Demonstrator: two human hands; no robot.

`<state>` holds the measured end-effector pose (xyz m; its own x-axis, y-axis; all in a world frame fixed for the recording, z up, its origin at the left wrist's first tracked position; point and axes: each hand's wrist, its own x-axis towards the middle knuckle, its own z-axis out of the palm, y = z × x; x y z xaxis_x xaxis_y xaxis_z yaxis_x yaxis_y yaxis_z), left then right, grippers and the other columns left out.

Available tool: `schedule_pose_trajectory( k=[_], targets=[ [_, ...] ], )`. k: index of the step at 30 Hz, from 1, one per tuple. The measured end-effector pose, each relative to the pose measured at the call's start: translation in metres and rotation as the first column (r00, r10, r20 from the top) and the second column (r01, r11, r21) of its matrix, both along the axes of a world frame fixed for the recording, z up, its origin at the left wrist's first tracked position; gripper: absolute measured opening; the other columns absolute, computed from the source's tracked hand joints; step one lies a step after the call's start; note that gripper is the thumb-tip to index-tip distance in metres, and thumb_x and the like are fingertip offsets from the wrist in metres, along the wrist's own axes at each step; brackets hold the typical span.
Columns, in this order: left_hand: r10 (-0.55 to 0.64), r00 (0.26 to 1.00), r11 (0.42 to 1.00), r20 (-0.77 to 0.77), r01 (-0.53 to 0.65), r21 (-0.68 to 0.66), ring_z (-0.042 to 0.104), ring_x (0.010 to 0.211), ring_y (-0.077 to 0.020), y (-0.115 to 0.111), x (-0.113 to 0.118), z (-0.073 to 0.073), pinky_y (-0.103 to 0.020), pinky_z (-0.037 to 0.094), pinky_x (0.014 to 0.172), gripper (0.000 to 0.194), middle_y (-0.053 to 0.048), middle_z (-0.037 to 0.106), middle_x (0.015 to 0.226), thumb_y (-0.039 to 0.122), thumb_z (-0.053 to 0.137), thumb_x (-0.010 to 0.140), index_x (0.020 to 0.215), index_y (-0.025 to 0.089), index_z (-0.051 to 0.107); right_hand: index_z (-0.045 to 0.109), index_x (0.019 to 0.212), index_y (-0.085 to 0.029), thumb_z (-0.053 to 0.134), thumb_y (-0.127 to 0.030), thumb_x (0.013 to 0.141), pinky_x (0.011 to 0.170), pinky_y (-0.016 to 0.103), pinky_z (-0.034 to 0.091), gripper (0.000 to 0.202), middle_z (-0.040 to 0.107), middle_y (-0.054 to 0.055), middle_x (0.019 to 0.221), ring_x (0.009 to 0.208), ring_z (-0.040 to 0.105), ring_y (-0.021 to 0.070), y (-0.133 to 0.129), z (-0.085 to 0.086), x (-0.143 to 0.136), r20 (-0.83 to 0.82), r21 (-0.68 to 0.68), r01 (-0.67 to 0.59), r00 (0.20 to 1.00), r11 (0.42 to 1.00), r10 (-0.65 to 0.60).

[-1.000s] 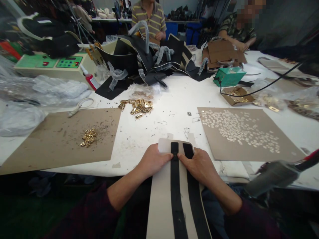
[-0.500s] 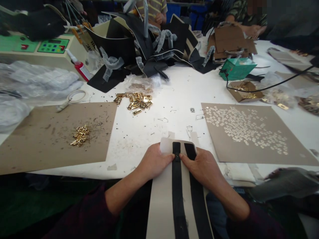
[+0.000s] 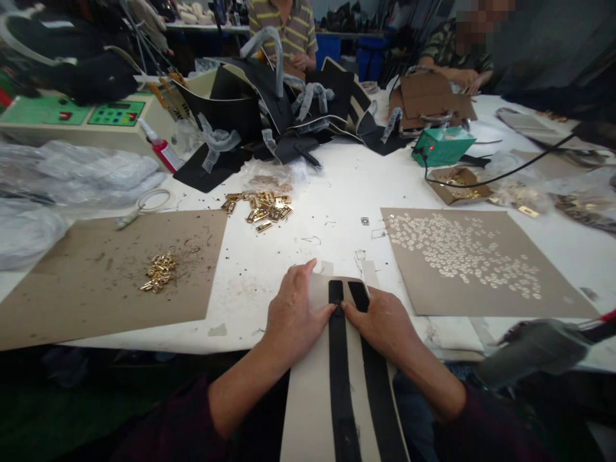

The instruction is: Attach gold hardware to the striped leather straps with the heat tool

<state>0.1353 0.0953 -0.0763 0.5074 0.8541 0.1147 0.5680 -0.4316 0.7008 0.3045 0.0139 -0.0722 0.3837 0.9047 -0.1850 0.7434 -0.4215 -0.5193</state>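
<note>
A long beige bag panel with two black strips along it lies toward me over the table's front edge. My left hand is at its left edge, thumb pressing the left black strip and a finger raised past the panel's top corner. My right hand grips the right edge, fingers hidden underneath. Its thumb tip meets the left thumb at a small dark fastener on the strip, mostly covered by both thumbs.
Gold fittings lie on a brown board at left; small washers cover another board at right. Gold plates, black bag pieces, a red bottle, a green box and a machine stand farther back. Two people sit opposite.
My left hand has shifted, its fingers now lifted beside the panel's top left corner. Both thumbs stay together on the strip. The view has tilted up and turned slightly.
</note>
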Motion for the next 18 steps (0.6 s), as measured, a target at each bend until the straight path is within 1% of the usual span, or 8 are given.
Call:
schedule_pose_trajectory(
  k=[2, 3, 5, 7, 9, 12, 15, 18],
  targets=[
    [-0.054, 0.998, 0.973, -0.013, 0.056, 0.224, 0.042, 0.144, -0.0337, -0.005, -0.001, 0.000, -0.054, 0.036, 0.120, 0.077, -0.014, 0.046, 0.156, 0.018, 0.077, 0.078, 0.148, 0.022, 0.044, 0.077, 0.105, -0.022, 0.066, -0.034, 0.090, 0.081, 0.035, 0.050, 0.022, 0.079, 0.010, 0.098, 0.095, 0.073, 0.0312, 0.000, 0.000, -0.001, -0.007, 0.012, 0.004, 1.000, 1.000, -0.004],
    [-0.118, 0.993, 0.954, -0.023, 0.119, 0.275, 0.042, 0.144, -0.0330, -0.008, -0.001, -0.001, -0.054, 0.035, 0.121, 0.070, -0.014, 0.049, 0.154, 0.017, 0.074, 0.080, 0.145, 0.022, 0.048, 0.077, 0.106, -0.022, 0.066, -0.033, 0.090, 0.081, 0.035, 0.050, 0.022, 0.079, 0.009, 0.098, 0.096, 0.073, 0.0306, 0.000, 0.000, -0.001, -0.013, 0.022, 0.006, 1.000, 1.000, -0.006],
    [-0.237, 0.971, 0.933, -0.034, 0.237, 0.270, 0.051, 0.136, -0.0317, -0.011, -0.001, -0.005, -0.053, 0.042, 0.116, 0.044, -0.012, 0.060, 0.141, 0.019, 0.069, 0.086, 0.130, 0.021, 0.061, 0.078, 0.105, -0.024, 0.066, -0.030, 0.089, 0.080, 0.033, 0.049, 0.020, 0.079, 0.007, 0.098, 0.096, 0.073, 0.0289, 0.000, 0.000, -0.002, -0.031, 0.043, 0.007, 1.000, 0.999, -0.006],
    [-0.284, 0.959, 0.934, -0.005, 0.278, 0.224, 0.059, 0.124, -0.0308, -0.012, -0.002, -0.012, -0.052, 0.050, 0.108, 0.024, -0.011, 0.068, 0.127, 0.023, 0.067, 0.090, 0.114, 0.022, 0.069, 0.078, 0.103, -0.025, 0.066, -0.029, 0.088, 0.078, 0.030, 0.048, 0.020, 0.079, 0.006, 0.097, 0.095, 0.073, 0.0270, 0.002, 0.000, -0.003, -0.048, 0.062, 0.004, 0.999, 0.998, -0.001],
    [-0.258, 0.965, 0.948, 0.042, 0.244, 0.206, 0.061, 0.121, -0.0316, -0.011, -0.002, -0.020, -0.053, 0.052, 0.105, 0.019, -0.010, 0.069, 0.124, 0.026, 0.067, 0.090, 0.109, 0.024, 0.072, 0.078, 0.099, -0.025, 0.067, -0.028, 0.086, 0.074, 0.028, 0.046, 0.018, 0.079, 0.005, 0.094, 0.090, 0.073, 0.0247, 0.004, 0.002, -0.002, -0.074, 0.080, -0.007, 0.997, 0.997, 0.013],
    [-0.226, 0.970, 0.957, 0.086, 0.205, 0.205, 0.060, 0.123, -0.0327, -0.007, -0.003, -0.029, -0.056, 0.051, 0.106, 0.021, -0.009, 0.069, 0.125, 0.030, 0.070, 0.089, 0.109, 0.026, 0.073, 0.077, 0.098, -0.023, 0.070, -0.030, 0.084, 0.068, 0.025, 0.044, 0.018, 0.078, 0.003, 0.090, 0.084, 0.071, 0.0215, 0.004, 0.007, 0.008, -0.120, 0.141, -0.016, 0.992, 0.990, 0.033],
    [-0.210, 0.973, 0.962, 0.095, 0.188, 0.198, 0.061, 0.122, -0.0329, -0.005, -0.004, -0.031, -0.057, 0.051, 0.106, 0.021, -0.007, 0.070, 0.125, 0.031, 0.071, 0.087, 0.108, 0.028, 0.074, 0.074, 0.108, -0.021, 0.070, -0.033, 0.086, 0.069, 0.026, 0.044, 0.025, 0.075, 0.001, 0.080, 0.078, 0.070, 0.0196, -0.006, 0.008, 0.038, -0.087, 0.211, 0.127, 0.990, 0.969, -0.111],
    [-0.202, 0.974, 0.964, 0.101, 0.180, 0.198, 0.061, 0.122, -0.0326, -0.005, -0.005, -0.032, -0.057, 0.051, 0.106, 0.020, -0.007, 0.071, 0.125, 0.030, 0.071, 0.086, 0.105, 0.027, 0.075, 0.070, 0.117, -0.021, 0.064, -0.029, 0.092, 0.074, 0.026, 0.044, 0.027, 0.074, 0.000, 0.082, 0.080, 0.069, 0.0184, -0.022, 0.003, 0.083, 0.069, 0.250, 0.289, 0.947, 0.924, -0.315]
  ],
)
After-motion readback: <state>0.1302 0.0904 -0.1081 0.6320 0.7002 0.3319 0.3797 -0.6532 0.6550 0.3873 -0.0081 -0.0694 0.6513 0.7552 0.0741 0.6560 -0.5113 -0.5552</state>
